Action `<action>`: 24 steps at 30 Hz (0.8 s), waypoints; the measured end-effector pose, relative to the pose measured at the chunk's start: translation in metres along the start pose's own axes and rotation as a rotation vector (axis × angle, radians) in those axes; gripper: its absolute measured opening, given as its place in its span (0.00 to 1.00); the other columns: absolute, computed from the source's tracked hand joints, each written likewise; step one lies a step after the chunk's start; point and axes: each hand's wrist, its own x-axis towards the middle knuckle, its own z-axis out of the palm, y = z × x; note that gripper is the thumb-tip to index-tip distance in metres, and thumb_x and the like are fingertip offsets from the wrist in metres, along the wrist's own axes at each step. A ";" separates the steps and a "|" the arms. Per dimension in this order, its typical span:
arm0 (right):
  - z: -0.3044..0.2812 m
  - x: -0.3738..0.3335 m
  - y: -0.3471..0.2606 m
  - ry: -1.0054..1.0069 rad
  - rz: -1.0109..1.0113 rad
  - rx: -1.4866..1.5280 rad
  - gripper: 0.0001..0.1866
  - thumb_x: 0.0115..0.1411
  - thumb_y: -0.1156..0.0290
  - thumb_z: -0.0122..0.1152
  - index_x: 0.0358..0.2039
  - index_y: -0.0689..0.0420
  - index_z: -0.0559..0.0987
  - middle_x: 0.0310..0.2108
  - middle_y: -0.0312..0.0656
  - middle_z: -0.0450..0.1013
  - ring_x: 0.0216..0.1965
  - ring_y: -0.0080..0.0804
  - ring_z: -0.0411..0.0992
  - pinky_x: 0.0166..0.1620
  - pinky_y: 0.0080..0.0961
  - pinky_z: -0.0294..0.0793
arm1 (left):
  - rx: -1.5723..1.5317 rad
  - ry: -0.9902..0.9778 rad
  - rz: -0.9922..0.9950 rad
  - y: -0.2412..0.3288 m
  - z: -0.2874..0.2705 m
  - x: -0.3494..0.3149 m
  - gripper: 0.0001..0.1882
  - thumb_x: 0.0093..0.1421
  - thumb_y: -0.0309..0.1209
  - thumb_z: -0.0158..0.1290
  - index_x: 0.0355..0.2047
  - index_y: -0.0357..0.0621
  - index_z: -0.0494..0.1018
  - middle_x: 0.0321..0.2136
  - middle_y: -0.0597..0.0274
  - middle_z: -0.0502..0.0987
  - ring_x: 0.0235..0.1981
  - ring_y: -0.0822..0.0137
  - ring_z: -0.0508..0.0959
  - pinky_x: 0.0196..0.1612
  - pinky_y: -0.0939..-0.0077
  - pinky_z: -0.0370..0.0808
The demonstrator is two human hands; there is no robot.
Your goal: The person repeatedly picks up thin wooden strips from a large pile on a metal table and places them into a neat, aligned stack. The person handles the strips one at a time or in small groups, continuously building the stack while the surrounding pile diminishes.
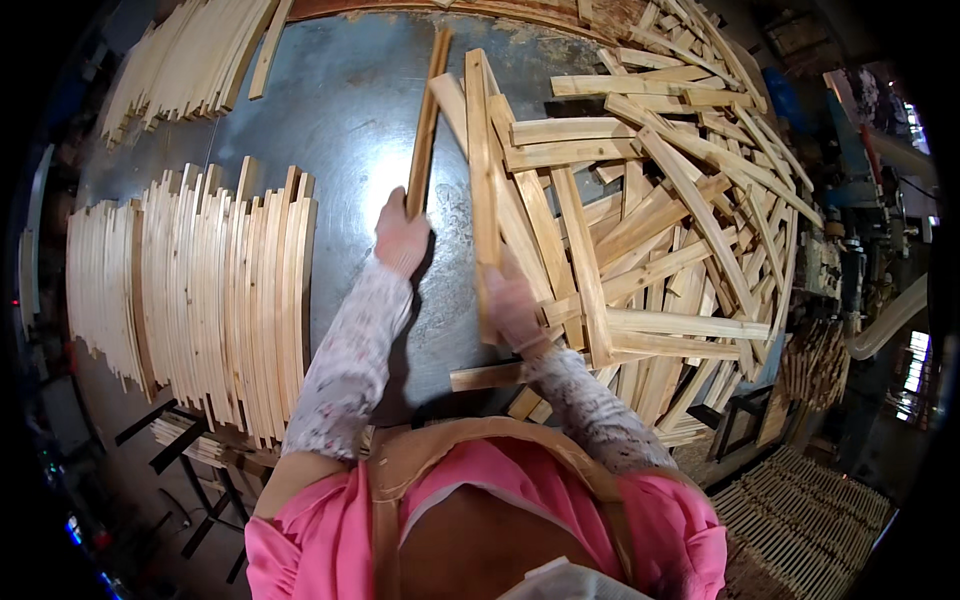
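Note:
My left hand (402, 235) is closed round the near end of a narrow brown wooden strip (430, 120), which points away from me over the grey metal tabletop (350, 120). To its right, my right hand (513, 303), a little blurred, grips the near part of a longer, paler wooden slat (482, 160). This slat lies along the left edge of a loose heap of wooden slats (660, 200), piled at many angles. Its far end sits beside another tilted slat (450, 105). My right fingers are partly hidden behind the slat.
Left of my left arm, strips lie side by side in an even row (220, 300). Another row of strips (190, 60) lies at the far left. Below the table's left edge stands a black metal frame (200, 480). Stacked sticks (800, 520) and machinery (850, 220) are at the right.

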 end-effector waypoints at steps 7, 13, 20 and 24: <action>0.041 0.006 -0.034 -0.472 0.129 -0.014 0.19 0.71 0.59 0.59 0.55 0.59 0.79 0.44 0.59 0.81 0.47 0.56 0.81 0.49 0.44 0.82 | -0.840 -0.393 -0.437 -0.065 -0.058 -0.139 0.29 0.67 0.27 0.60 0.66 0.43 0.65 0.43 0.56 0.80 0.34 0.65 0.82 0.35 0.67 0.82; 0.034 -0.010 -0.039 -0.360 0.142 0.118 0.27 0.70 0.49 0.60 0.56 0.61 0.78 0.49 0.62 0.80 0.51 0.63 0.78 0.52 0.47 0.80 | -0.908 -0.385 -0.483 -0.043 -0.063 -0.160 0.31 0.71 0.35 0.62 0.69 0.45 0.61 0.45 0.55 0.81 0.35 0.65 0.84 0.39 0.69 0.84; 0.055 -0.009 -0.043 -0.417 -0.022 0.305 0.26 0.69 0.52 0.60 0.58 0.58 0.79 0.55 0.58 0.77 0.55 0.58 0.77 0.62 0.44 0.75 | -0.535 -0.486 -0.559 -0.065 -0.070 -0.160 0.46 0.63 0.35 0.67 0.75 0.36 0.53 0.52 0.50 0.81 0.48 0.57 0.83 0.54 0.63 0.80; -0.054 0.046 -0.025 0.084 -0.112 -0.473 0.34 0.64 0.55 0.67 0.67 0.59 0.75 0.56 0.55 0.78 0.58 0.56 0.76 0.62 0.47 0.76 | -0.230 -0.094 -0.353 -0.074 -0.095 -0.199 0.37 0.59 0.28 0.67 0.67 0.38 0.67 0.45 0.55 0.82 0.38 0.64 0.83 0.44 0.69 0.82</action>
